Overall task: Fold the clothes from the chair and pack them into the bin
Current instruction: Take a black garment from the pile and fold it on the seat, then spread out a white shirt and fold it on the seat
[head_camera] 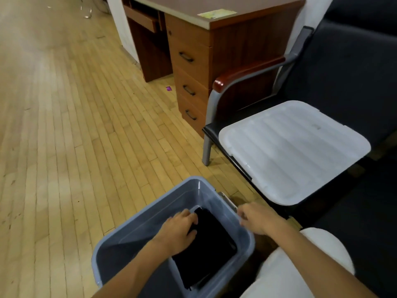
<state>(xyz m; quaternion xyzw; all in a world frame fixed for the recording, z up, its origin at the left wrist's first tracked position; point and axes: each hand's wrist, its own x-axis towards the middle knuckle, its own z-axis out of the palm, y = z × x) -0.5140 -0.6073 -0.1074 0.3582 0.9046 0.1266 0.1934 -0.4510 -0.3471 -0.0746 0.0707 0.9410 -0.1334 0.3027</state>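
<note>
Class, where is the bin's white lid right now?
The white lid lies flat on the dark chair seat, right of the blue bin.

Soft daylight from upper left, glare on floor [53,104], wide-angle edge warping.

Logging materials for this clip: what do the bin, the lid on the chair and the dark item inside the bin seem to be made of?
Bin: likely plastic, blue-grey, smooth with a faint sheen on its walls.
Lid: likely plastic, white, moulded with ribs.
Dark item: probably black cloth, matte and folded flat; the left hand grips its edge.
</note>
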